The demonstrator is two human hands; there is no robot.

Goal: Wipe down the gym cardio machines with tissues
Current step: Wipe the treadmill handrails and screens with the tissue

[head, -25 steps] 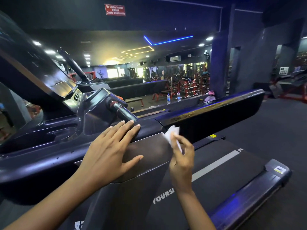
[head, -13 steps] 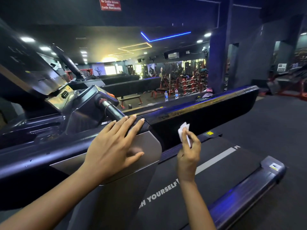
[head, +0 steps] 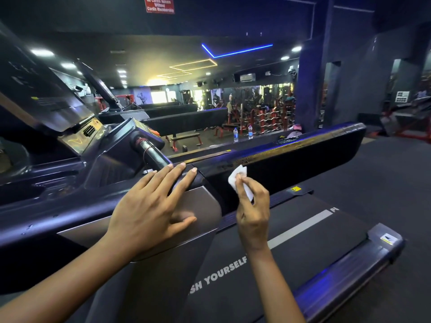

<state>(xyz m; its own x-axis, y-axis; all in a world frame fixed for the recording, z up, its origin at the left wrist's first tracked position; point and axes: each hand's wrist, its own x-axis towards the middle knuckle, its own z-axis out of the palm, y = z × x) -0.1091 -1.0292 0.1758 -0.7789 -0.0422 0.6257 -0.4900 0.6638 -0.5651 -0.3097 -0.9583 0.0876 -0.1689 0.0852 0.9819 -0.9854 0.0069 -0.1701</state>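
Grey side panel [head: 206, 202] under left hand [head: 149, 213], fingers flat and spread. Right hand [head: 253, 206] pinches white tissue [head: 238, 177] just below dark handrail [head: 303, 148], long axis running right and away; right hand nearer. Tissue-rail contact unclear. Console [head: 46, 101] cut off left.

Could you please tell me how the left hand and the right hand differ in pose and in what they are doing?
The left hand lies flat, fingers straight; the right hand is curled. The left hand holds nothing and rests on the grey panel; the right hand pinches a white tissue by the black handrail. Both are bare and at the same treadmill.
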